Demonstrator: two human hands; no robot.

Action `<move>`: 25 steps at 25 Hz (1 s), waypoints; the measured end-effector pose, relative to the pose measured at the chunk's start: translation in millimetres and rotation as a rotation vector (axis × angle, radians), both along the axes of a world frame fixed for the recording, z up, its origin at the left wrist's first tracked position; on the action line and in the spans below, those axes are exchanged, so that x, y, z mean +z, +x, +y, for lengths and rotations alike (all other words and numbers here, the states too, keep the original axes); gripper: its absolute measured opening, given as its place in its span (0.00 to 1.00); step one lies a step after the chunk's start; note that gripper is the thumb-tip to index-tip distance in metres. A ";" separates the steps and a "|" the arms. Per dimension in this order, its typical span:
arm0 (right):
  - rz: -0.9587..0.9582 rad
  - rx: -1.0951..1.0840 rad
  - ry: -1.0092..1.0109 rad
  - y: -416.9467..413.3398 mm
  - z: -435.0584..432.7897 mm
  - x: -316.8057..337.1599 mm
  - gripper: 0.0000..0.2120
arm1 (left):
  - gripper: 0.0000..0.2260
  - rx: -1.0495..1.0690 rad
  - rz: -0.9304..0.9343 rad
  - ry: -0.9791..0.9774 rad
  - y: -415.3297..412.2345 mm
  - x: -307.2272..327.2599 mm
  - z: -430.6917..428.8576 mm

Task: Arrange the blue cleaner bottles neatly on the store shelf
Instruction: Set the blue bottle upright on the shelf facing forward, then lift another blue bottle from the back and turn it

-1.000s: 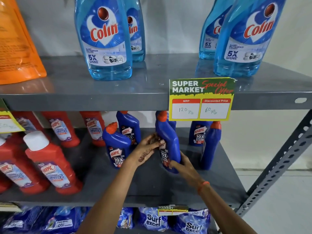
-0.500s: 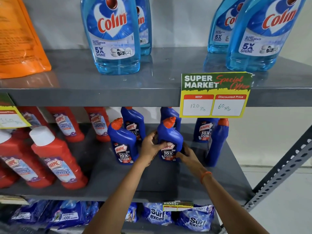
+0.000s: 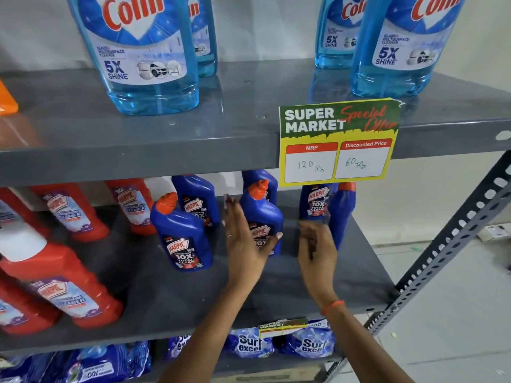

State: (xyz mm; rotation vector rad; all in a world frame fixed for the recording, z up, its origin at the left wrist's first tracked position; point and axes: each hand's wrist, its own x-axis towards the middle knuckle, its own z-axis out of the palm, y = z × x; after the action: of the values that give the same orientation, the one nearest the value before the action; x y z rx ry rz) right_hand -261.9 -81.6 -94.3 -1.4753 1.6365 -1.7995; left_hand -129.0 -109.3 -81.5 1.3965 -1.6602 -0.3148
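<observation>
- A person stands at a grey metal store shelf [image 3: 171, 294], both bare hands reaching in among dark blue cleaner bottles with orange caps.
- The left hand [image 3: 243, 244] is open, fingers straight and together, laid flat against the left side of the middle blue bottle [image 3: 262, 214], which stands upright.
- The right hand [image 3: 315, 252] is blurred; its fingers look loosely spread and grip nothing, just right of that same bottle.
- Left of the left fingers, a front blue bottle [image 3: 182, 233] stands upright, label forward, with another behind it.
- Beyond the right fingertips stand two more blue bottles [image 3: 329, 208], one turned sideways.
- My judgement: partly done. The bottles are upright, but spacing is uneven and that sideways bottle likely needs turning.
- Red bottles [image 3: 69, 283] fill the far left, untouched.
</observation>
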 end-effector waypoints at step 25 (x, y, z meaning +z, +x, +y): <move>-0.173 0.078 0.190 -84.7 -10.0 -42.6 0.16 | 0.26 -0.643 0.417 0.520 -120.6 36.3 -48.7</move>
State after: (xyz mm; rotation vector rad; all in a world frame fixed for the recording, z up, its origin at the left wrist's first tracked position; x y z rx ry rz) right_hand -346.6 -91.6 -136.9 -1.2475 1.5927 -1.6307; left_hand -249.6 -158.0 -45.2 0.9967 -1.6849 -1.3878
